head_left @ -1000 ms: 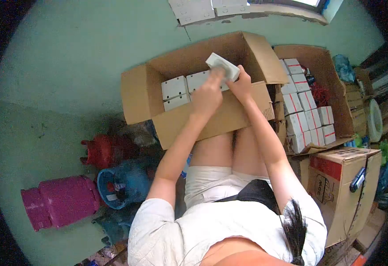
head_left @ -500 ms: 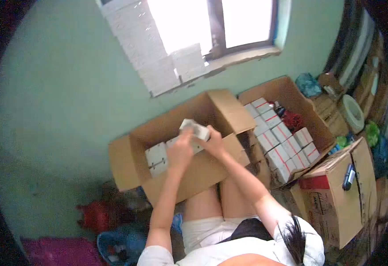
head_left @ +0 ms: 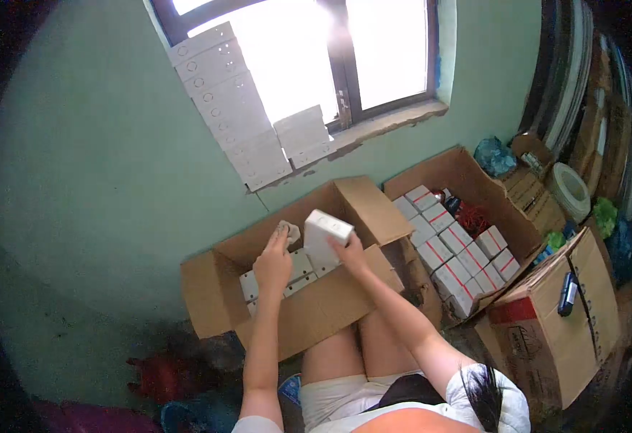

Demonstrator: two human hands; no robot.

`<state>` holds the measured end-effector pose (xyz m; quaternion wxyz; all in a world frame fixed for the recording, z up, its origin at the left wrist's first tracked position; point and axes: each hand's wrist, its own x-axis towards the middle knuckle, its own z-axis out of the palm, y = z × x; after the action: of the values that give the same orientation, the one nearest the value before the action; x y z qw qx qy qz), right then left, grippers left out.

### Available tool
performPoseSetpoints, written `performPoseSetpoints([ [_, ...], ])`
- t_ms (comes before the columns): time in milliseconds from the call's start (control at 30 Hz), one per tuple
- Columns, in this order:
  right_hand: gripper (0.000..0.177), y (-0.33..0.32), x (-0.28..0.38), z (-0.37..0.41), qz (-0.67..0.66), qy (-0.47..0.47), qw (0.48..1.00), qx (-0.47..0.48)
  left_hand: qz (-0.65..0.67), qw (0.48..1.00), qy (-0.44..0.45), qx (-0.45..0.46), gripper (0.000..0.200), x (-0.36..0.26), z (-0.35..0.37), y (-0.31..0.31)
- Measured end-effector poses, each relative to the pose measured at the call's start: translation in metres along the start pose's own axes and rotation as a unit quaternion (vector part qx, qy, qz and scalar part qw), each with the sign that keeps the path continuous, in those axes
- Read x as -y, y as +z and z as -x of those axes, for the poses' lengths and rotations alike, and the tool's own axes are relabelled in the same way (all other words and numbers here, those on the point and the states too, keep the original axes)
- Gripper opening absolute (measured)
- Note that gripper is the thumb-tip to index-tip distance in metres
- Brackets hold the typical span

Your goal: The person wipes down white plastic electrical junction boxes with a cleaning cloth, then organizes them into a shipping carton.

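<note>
My right hand (head_left: 350, 254) grips a white rectangular box (head_left: 322, 237) by its right side, holding it tilted above the open cardboard carton (head_left: 294, 328). Round marks show on the box's narrow top face. A small greyish-white wad, which looks like a cloth (head_left: 292, 232), is pinched in the fingers of my left hand (head_left: 273, 267), just left of the box and apart from it. Inside the carton, under both hands, several similar white boxes (head_left: 301, 265) with dark holes lie in rows. My left wrist partly hides them.
Right of the carton, a second carton (head_left: 431, 164) holds white boxes with red stripes and red cord (head_left: 472, 216). A closed carton (head_left: 583, 317) with a dark marker (head_left: 568, 294) on it stands at front right. White panels (head_left: 222, 108) lean against the window.
The cloth was against the box; now my left hand has drawn it away to the left. My right hand has turned the box more upright. The view has shifted slightly.
</note>
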<state>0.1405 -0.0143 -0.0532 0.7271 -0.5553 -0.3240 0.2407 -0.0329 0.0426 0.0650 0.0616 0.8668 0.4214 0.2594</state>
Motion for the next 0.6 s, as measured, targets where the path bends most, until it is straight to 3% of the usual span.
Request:
performPoseSetpoints([
  [67,0.063,-0.008,0.013,-0.015,-0.14,0.205,0.967,-0.054,0.009,1.0,0.021,0.012,0.052,0.003,0.002,-0.009],
  [133,0.064,-0.022,0.059,-0.009,-0.383,0.239,0.892,0.04,0.011,0.998,0.051,0.018,0.052,0.0,0.005,-0.018],
  [167,0.064,-0.029,0.053,-0.014,-0.389,0.242,0.888,0.041,0.043,0.996,0.072,0.007,0.053,-0.003,0.007,-0.019],
  [233,0.065,-0.041,0.033,-0.025,-0.394,0.204,0.882,0.156,0.091,0.987,0.132,-0.027,0.058,-0.006,0.005,-0.019],
  [267,0.065,-0.044,0.023,-0.027,-0.398,0.206,0.88,0.155,0.088,0.987,0.132,-0.023,0.058,-0.01,0.005,-0.019],
  [333,0.06,-0.044,0.029,-0.027,-0.374,0.256,0.864,0.218,0.141,0.973,0.181,-0.009,0.06,-0.025,0.005,-0.022],
  [400,0.056,-0.044,0.042,-0.021,-0.343,0.285,0.867,0.223,0.13,0.964,0.228,-0.043,0.058,-0.038,-0.001,-0.017],
  [467,0.052,-0.044,0.041,-0.019,-0.273,0.361,0.859,0.241,0.02,0.954,0.299,0.002,0.053,-0.045,-0.007,-0.016],
  [533,0.048,-0.046,0.038,-0.02,-0.27,0.385,0.857,0.212,0.011,0.956,0.293,-0.002,0.05,-0.046,-0.011,-0.008],
  [600,0.047,-0.052,0.009,-0.032,-0.348,0.367,0.822,0.263,0.002,0.957,0.289,-0.007,0.047,-0.053,-0.006,-0.001],
])
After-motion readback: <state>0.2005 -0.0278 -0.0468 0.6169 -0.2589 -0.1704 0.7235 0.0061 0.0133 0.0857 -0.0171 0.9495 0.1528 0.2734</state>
